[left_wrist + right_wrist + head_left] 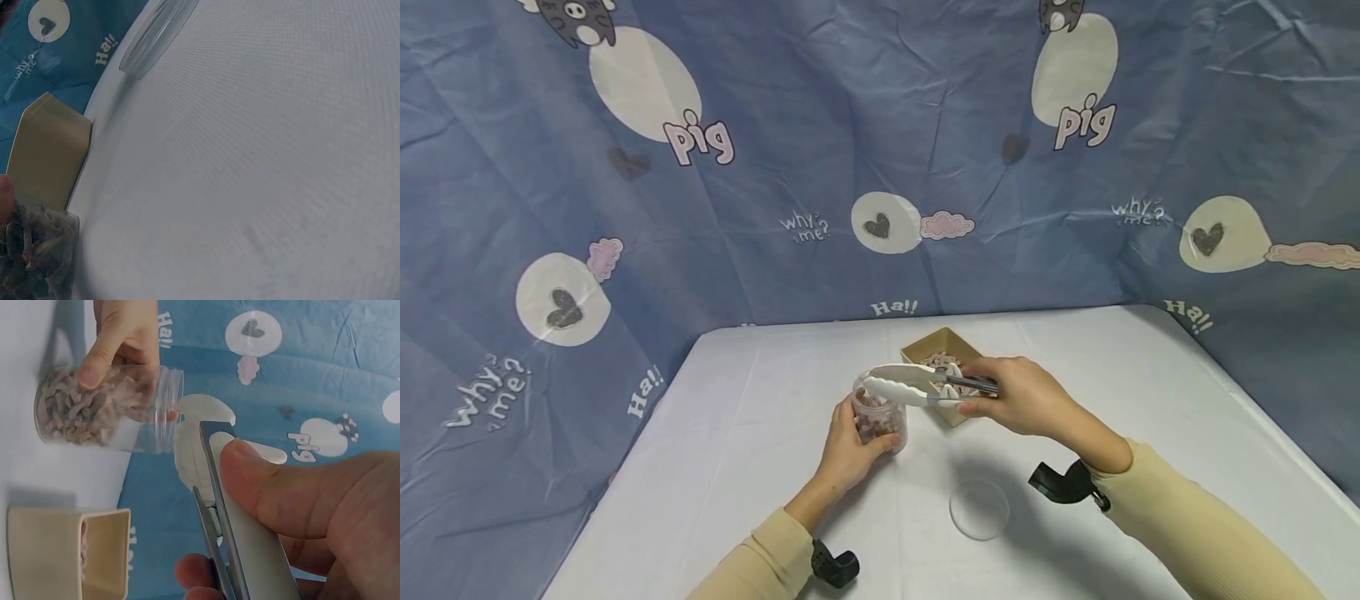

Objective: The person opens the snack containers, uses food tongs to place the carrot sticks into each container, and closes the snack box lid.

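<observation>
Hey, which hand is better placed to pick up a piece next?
Probably the right hand: it holds the tongs, which hover close to the jar, while the left hand is occupied gripping that jar.

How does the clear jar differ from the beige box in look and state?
The jar is see-through, while the box is opaque and beige. The jar is round; the box has flat sides and corners. The left hand grips the jar, while the box stands on the table. Both are open at the top and hold similar-looking pieces.
</observation>
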A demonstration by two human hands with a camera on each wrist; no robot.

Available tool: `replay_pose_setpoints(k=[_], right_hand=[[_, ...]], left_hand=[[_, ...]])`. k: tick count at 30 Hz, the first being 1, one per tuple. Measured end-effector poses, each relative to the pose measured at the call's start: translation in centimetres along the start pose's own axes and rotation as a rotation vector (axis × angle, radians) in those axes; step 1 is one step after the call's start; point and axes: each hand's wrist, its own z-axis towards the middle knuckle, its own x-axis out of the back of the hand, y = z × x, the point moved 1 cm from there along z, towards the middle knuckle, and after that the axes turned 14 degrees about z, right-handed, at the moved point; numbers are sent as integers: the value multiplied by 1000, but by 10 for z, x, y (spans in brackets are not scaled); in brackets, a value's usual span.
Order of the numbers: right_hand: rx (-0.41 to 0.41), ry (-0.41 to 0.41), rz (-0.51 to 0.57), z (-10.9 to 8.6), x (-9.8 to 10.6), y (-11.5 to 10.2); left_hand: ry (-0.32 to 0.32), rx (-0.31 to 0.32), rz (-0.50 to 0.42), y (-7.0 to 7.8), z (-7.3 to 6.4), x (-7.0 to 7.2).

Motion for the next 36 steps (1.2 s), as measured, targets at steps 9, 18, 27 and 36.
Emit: replay_pose_setpoints(k=[9, 18, 27, 36], right_hand=[[10, 12, 7, -4, 8, 3], [-170, 61, -219, 7, 29, 15], [-360, -117, -379, 35, 7, 28], [-409, -166, -391, 64, -25, 25]], left_hand=[[5, 3, 7, 0, 0, 1], [-4, 5, 14, 0, 1, 1], [5, -6, 15, -4, 1, 1], [-15, 1, -1, -5, 2, 1]])
